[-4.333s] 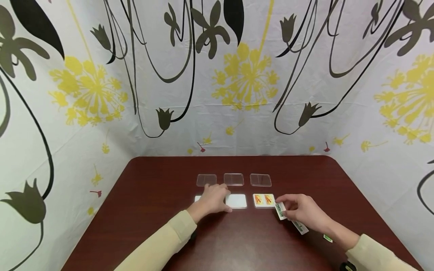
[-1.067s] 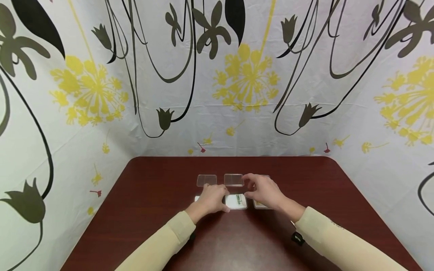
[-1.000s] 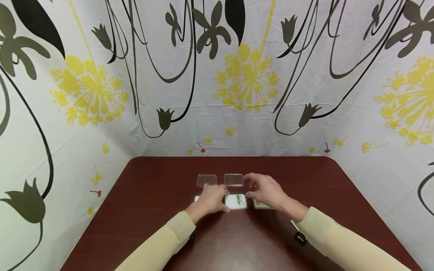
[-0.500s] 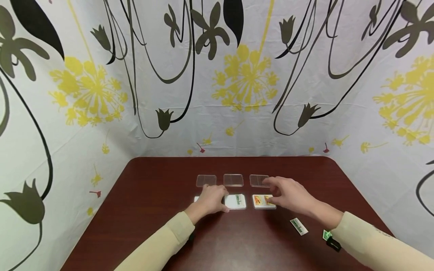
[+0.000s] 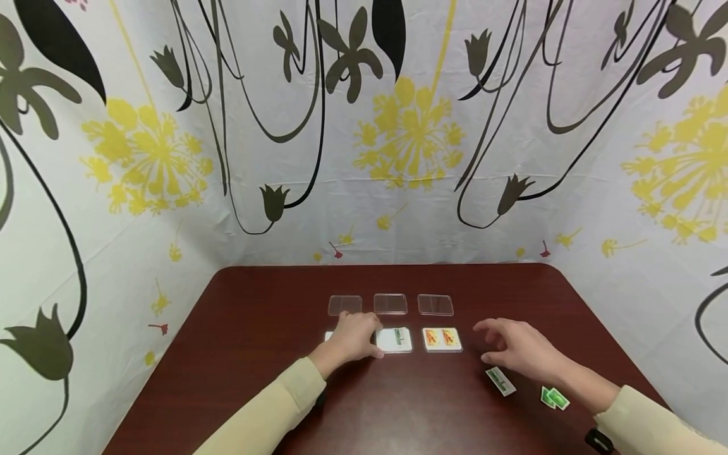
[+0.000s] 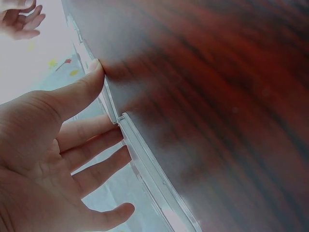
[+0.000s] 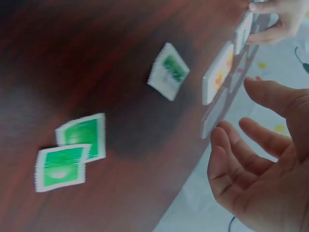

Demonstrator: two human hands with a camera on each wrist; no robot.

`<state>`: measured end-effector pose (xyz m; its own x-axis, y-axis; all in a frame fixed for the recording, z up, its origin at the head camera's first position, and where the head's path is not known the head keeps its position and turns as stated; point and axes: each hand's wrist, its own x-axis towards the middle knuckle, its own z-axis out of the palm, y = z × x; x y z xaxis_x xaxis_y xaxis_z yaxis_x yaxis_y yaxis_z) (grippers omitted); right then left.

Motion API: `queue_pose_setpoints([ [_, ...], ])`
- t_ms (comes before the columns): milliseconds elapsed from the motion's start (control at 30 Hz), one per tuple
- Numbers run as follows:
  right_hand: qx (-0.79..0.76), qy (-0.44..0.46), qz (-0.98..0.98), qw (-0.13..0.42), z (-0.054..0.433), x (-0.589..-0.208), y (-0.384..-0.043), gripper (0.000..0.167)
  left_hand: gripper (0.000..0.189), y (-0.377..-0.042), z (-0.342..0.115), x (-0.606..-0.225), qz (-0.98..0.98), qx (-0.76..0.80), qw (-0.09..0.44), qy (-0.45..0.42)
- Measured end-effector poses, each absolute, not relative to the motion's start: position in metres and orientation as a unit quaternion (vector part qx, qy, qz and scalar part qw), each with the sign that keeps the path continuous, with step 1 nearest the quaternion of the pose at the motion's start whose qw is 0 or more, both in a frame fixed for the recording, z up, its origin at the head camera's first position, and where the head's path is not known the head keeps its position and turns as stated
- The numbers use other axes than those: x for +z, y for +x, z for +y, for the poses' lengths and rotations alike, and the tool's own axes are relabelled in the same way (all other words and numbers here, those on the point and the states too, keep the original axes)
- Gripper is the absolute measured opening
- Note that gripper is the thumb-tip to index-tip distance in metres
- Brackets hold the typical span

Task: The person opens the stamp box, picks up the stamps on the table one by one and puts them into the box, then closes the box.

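Pinching the middle case (image 5: 387, 344) at its left end, the left hand (image 5: 354, 336) has thumb on the near edge, fingers on the far. Right hand (image 5: 526, 349): grip empty, fingers loosely bent, over the table (image 5: 284, 284) nr. a loose stamp (image 5: 501, 382). A placed stamp (image 5: 400, 336) lies in the middle case's right half; the other half reads blank white. Right case (image 5: 442, 340) holds two orange stamps; two green stamps (image 7: 58, 169) overlap on the table, to the right of the loose one.

Risks (judged): loose stamp looks thin & flat, so prob. hard to lift; fingernails could crease its serrated edge. Green pair may come up together, one dragging the other. Placed stamp appears uncovered; a jolt from the left grip could slide it. Right sleeve (image 5: 643, 417) is nr. the green pair; a low pass might sweep them.

Obs. limits: left case (image 5: 328, 336) mostly under the left hand, only a sliver visible; contents unverified. Stamp print too small to read. Left-wrist view gives cases edge-on & blurred, no stamps. Height of right fingers above table: can't tell. Contact betw. left fingers and nearest clear lid (image 5: 344, 304): unconfirmed.
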<state>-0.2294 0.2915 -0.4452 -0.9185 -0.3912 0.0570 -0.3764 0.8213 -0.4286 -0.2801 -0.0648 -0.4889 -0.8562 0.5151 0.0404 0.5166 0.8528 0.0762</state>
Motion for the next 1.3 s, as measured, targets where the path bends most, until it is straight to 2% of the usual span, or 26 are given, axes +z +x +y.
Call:
queue_pose_setpoints([
  [433,-0.211,-0.155,0.963,0.06,0.315,-0.479,-0.214,0.045,0.05,-0.28,-0.064,-0.491,-0.963,-0.046,0.006,-0.265],
  [633,-0.199,-0.135,0.969,0.054,0.316,-0.482,-0.208,0.046,0.048,-0.28,-0.064,-0.49,-0.963,-0.047,0.008,-0.266],
  [900,-0.21,-0.151,0.965,0.048,0.315,-0.483,-0.204,0.035,0.048,-0.279,-0.065,-0.488,-0.962,-0.048,0.011,-0.267],
  [1300,-0.258,-0.148,0.953,0.062,0.311,-0.486,-0.203,0.039,0.052,-0.279,-0.065,-0.489,-0.963,-0.05,0.009,-0.265],
])
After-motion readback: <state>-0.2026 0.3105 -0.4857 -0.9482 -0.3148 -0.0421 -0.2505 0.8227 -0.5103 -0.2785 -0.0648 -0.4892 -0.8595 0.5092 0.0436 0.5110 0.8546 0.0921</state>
